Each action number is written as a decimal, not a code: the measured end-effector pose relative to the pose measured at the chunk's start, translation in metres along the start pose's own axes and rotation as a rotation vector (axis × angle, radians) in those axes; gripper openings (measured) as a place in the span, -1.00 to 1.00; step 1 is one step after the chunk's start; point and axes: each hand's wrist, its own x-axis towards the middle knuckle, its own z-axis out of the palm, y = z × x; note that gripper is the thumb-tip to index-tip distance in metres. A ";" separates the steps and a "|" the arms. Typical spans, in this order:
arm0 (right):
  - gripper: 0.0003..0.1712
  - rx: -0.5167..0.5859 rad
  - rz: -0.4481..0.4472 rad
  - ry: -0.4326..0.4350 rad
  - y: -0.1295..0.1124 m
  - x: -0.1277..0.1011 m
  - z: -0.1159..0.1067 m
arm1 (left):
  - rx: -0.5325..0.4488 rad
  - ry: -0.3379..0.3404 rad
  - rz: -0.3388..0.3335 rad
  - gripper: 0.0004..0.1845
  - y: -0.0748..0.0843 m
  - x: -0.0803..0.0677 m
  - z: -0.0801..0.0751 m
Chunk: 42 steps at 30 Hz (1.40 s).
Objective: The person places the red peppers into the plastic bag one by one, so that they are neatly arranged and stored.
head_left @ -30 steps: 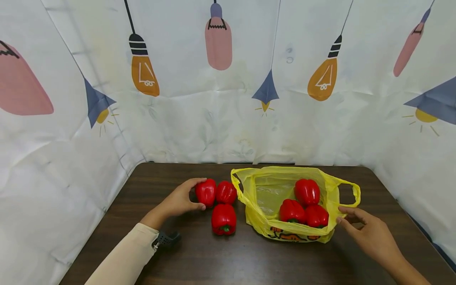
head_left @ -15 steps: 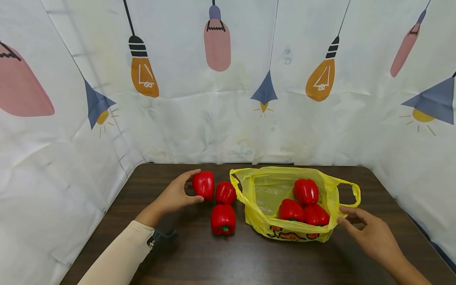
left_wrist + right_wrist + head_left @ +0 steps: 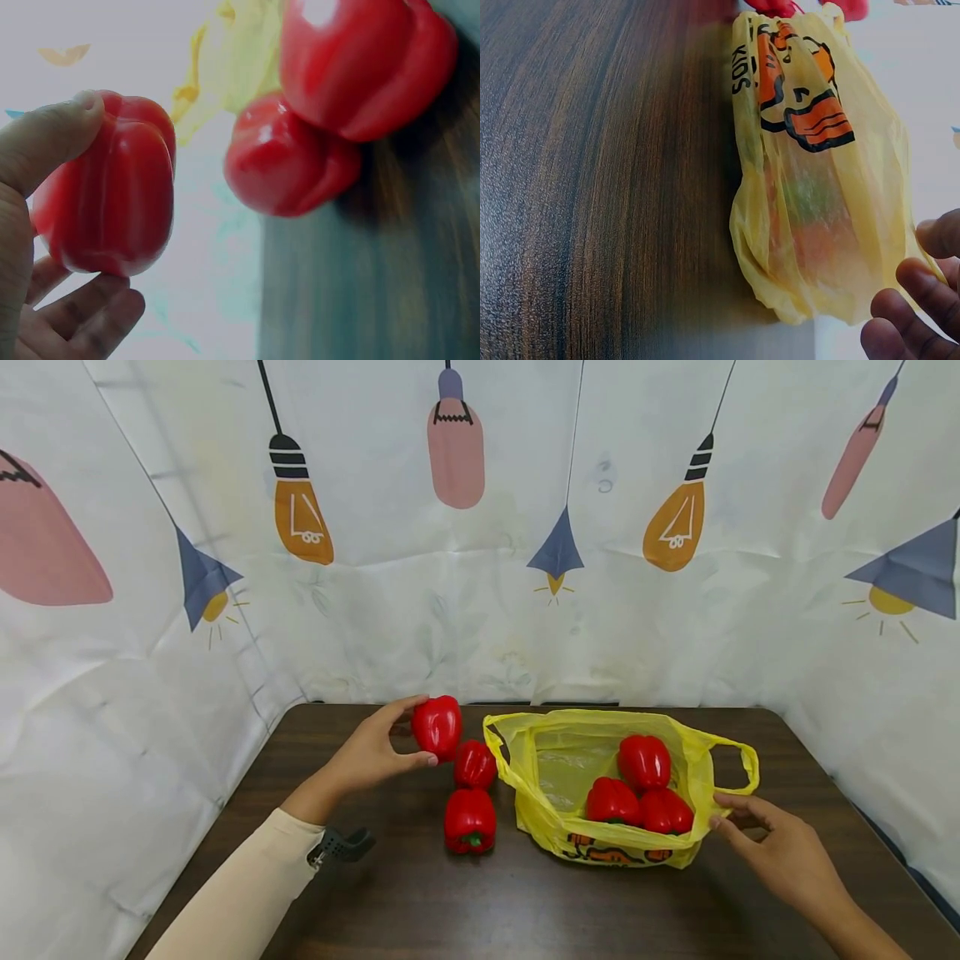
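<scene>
A person's left hand (image 3: 371,756) grips a red bell pepper (image 3: 437,727), thumb on top and fingers curled beneath, and holds it clear of the dark wooden table (image 3: 450,902), just left of the open mouth of a yellow plastic bag (image 3: 570,752). Two more peppers (image 3: 471,793) lie on the table below it, one touching the bag's left side. Three peppers (image 3: 641,793) sit inside the bag. At right, the right hand (image 3: 780,852) is loosely open, its fingertips (image 3: 716,820) at the bag's near right edge, holding nothing firmly. A sound way on, by these views: carry the pepper over the left handle, keep the rim spread, and lower it onto the bare plastic rather than drop it.
</scene>
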 end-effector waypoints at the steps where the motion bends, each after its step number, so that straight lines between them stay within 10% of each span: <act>1: -0.35 -0.003 0.000 0.000 0.000 0.000 0.000 | 0.005 -0.003 0.009 -0.04 0.003 0.001 0.000; 42: -0.36 -0.009 -0.001 0.002 0.000 0.003 0.003 | -0.106 -0.240 0.163 -0.05 0.079 0.065 0.077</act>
